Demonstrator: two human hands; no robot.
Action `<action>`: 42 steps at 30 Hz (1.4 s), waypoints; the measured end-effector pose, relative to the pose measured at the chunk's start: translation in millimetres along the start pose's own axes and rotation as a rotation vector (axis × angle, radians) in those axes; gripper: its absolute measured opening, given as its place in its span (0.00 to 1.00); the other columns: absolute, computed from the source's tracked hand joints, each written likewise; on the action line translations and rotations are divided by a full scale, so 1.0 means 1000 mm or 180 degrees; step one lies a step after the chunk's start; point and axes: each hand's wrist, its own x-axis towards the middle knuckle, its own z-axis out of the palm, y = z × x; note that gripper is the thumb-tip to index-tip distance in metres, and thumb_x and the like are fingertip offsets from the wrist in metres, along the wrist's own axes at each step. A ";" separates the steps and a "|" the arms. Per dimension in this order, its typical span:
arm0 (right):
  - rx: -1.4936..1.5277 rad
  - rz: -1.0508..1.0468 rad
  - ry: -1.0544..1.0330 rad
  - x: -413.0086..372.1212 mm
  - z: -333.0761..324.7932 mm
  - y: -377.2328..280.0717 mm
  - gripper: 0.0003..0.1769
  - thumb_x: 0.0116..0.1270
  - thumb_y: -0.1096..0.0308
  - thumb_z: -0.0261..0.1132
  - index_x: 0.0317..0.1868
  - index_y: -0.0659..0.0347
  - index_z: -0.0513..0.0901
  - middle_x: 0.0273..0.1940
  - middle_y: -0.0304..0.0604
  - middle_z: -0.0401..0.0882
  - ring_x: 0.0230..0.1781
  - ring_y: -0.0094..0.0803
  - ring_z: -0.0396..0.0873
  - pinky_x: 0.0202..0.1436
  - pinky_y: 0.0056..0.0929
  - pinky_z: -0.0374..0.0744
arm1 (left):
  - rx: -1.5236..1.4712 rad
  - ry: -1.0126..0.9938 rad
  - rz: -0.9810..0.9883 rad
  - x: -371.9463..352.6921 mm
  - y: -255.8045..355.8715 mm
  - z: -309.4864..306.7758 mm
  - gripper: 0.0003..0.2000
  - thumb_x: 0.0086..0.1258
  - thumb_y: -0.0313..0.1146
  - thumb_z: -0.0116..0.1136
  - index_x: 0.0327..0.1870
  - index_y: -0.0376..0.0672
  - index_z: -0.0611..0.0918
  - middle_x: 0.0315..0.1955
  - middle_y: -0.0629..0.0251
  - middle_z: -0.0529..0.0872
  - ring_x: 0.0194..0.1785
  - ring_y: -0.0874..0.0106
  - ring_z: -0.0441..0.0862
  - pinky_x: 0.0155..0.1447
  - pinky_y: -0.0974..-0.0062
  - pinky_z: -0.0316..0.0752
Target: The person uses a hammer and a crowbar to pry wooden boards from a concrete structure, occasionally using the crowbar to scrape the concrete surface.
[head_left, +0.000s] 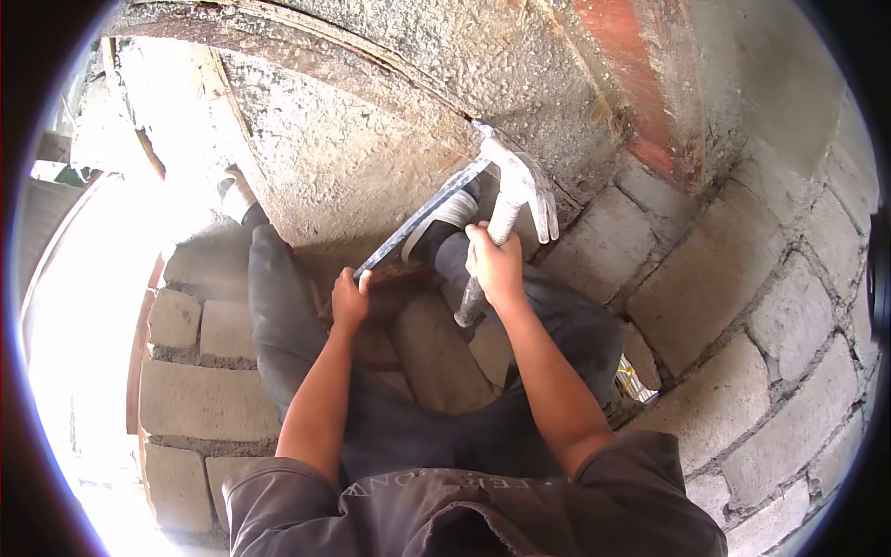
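Observation:
My left hand [349,299] is closed round the lower end of a long dark metal bar [418,219], which slants up to the right. The bar's far end lies behind or against the hammer head, close to a seam in the rough concrete surface [353,176]. In my right hand [495,263] is a claw hammer [513,176], gripped at the middle of its handle. White wrapping covers the upper handle, and the dark butt points down. The claw faces right, and the striking face is near the seam.
Block walls [705,278] stand at the right and left [206,399]. A reddish board [640,84] runs down the upper right. My legs are bent apart, with shoes against the concrete. Bright light washes out the left side. A small yellow-and-white item [634,381] lies beside my right knee.

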 end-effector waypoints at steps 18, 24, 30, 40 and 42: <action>-0.0811 -0.1431 0.0949 0.021 0.055 -0.039 0.17 0.74 0.59 0.62 0.42 0.68 0.86 0.28 0.31 0.79 0.30 0.19 0.74 0.36 0.23 0.72 | 0.0048 -0.0872 -0.0367 -0.040 0.028 -0.042 0.30 0.74 0.61 0.44 0.47 0.34 0.74 0.47 0.40 0.80 0.53 0.41 0.75 0.55 0.49 0.70; -0.0208 -0.1018 0.0788 0.024 0.051 -0.045 0.20 0.75 0.55 0.61 0.42 0.67 0.86 0.25 0.35 0.80 0.18 0.17 0.68 0.22 0.22 0.66 | 0.0400 -0.1486 -0.0396 -0.084 0.050 -0.078 0.32 0.75 0.63 0.40 0.47 0.34 0.72 0.43 0.33 0.82 0.51 0.38 0.79 0.54 0.47 0.72; 0.0211 -0.0625 0.0496 0.028 0.037 -0.063 0.23 0.72 0.49 0.63 0.39 0.65 0.84 0.24 0.40 0.81 0.13 0.18 0.68 0.16 0.21 0.64 | 0.0468 -0.1953 -0.0313 -0.116 0.087 -0.112 0.31 0.75 0.63 0.39 0.46 0.34 0.71 0.42 0.34 0.82 0.50 0.37 0.79 0.53 0.46 0.72; 0.0310 -0.0471 0.0317 0.028 0.036 -0.064 0.27 0.70 0.44 0.63 0.35 0.65 0.82 0.25 0.47 0.85 0.11 0.19 0.67 0.14 0.22 0.64 | 0.0603 -0.1971 -0.0494 -0.117 0.089 -0.117 0.33 0.73 0.62 0.43 0.54 0.34 0.70 0.48 0.32 0.81 0.55 0.39 0.77 0.57 0.50 0.72; 0.0442 -0.0507 0.0235 0.031 0.041 -0.052 0.26 0.70 0.44 0.63 0.36 0.65 0.81 0.27 0.48 0.85 0.10 0.19 0.66 0.14 0.22 0.64 | 0.0469 -0.1737 -0.0308 -0.084 0.036 -0.083 0.32 0.73 0.62 0.45 0.54 0.34 0.71 0.47 0.34 0.82 0.55 0.40 0.78 0.57 0.51 0.72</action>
